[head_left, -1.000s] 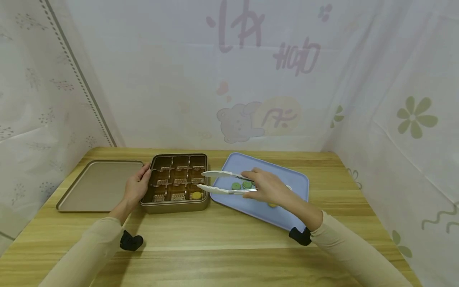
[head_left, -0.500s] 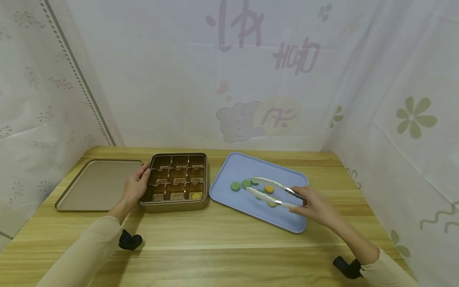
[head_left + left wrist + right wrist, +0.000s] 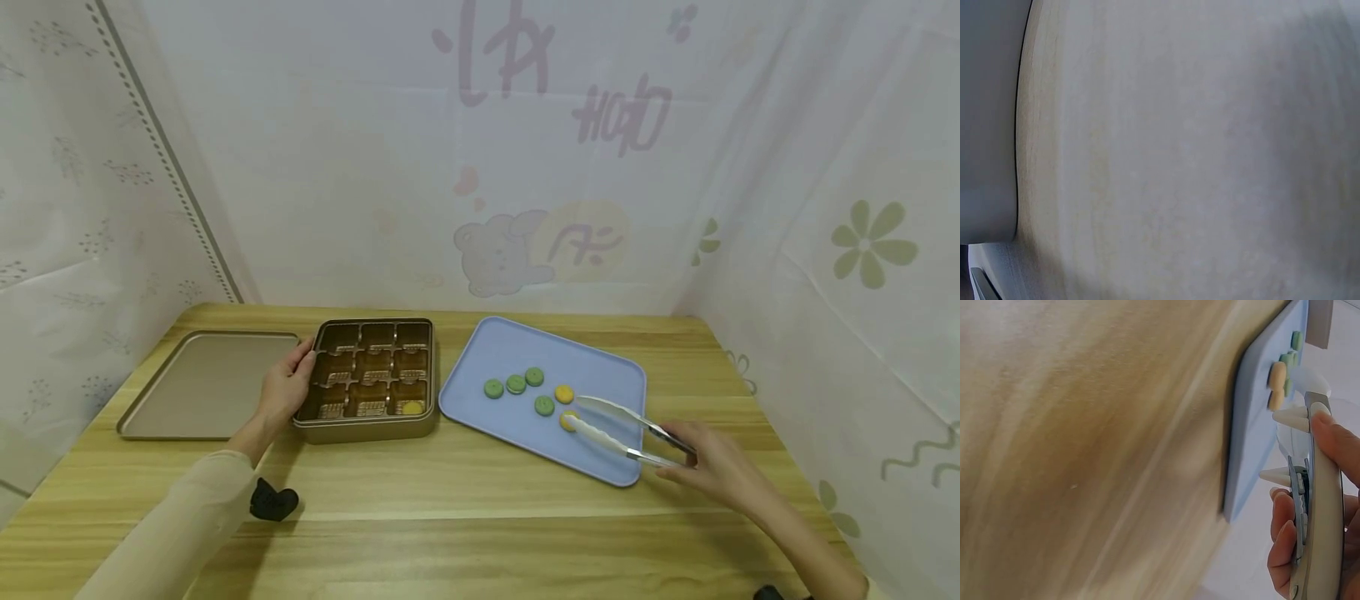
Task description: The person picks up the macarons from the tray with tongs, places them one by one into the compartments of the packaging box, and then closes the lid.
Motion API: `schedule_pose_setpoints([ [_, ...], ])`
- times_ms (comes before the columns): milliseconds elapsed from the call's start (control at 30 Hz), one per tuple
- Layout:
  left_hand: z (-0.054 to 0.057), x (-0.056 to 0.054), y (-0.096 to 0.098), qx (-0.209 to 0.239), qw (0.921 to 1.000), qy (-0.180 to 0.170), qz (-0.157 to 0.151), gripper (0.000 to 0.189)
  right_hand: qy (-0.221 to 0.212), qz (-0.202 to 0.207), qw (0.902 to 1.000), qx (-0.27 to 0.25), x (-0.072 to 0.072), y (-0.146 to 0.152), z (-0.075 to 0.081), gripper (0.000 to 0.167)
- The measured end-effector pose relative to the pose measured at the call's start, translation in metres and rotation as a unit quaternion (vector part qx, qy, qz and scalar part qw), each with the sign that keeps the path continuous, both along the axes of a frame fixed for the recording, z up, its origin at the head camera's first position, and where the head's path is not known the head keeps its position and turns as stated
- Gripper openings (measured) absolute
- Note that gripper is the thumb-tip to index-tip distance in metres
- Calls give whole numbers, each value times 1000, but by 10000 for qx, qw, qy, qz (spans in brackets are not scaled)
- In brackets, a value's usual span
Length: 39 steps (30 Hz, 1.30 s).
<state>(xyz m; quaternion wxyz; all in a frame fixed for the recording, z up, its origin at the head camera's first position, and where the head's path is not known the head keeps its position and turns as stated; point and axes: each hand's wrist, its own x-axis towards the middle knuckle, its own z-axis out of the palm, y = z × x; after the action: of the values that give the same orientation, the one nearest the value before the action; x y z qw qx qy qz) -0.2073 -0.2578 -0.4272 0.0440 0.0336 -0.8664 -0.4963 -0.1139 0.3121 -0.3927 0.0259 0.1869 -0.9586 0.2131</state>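
My left hand (image 3: pixel 288 386) rests against the left side of a brown-gold tin (image 3: pixel 367 430), whose insert is divided into several compartments. In its front right compartment lies a yellow macaron (image 3: pixel 412 408). My right hand (image 3: pixel 708 462) holds tongs (image 3: pixel 637 454) with pale tips, and in the right wrist view the thumb and curled fingers are around the handles. The tongs' arms are spread over the blue tray (image 3: pixel 517 333). One tip overlaps the nearer yellow macaron (image 3: pixel 567 422); contact cannot be told. A second yellow macaron (image 3: pixel 564 393) lies just behind, beside several green macarons (image 3: pixel 544 406).
A flat brown-gold lid (image 3: pixel 217 387) lies on the wooden table (image 3: pixel 420 517) left of the tin. The tray stands at an angle to the tin's right, with a strip of table between them. Patterned white cloth (image 3: pixel 337 192) hangs behind and at both sides.
The tongs in my right hand have moved right and toward me, from beside the tin to the tray's right part. My left hand stays at the tin.
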Motion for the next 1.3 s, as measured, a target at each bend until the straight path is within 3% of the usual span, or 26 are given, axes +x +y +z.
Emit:
schedule_pose_setpoints([
  [167, 0, -1, -1, -19, 10000, -40, 44, 52, -38, 16, 10000, 35, 2, 2, -3, 49],
  [500, 0, -2, 0, -52, 9999, -64, 108, 52, 347, 336, 9987, -156, 4, 5, -12, 50],
  [800, 1, -1, 0, -37, 9999, 10, 132, 50, 143, 174, 9997, -60, 4, 4, -12, 51],
  [1300, 1, -1, 0, -138, 9998, -46, 110, 51, 283, 203, 9994, 35, 6, 3, -12, 55],
])
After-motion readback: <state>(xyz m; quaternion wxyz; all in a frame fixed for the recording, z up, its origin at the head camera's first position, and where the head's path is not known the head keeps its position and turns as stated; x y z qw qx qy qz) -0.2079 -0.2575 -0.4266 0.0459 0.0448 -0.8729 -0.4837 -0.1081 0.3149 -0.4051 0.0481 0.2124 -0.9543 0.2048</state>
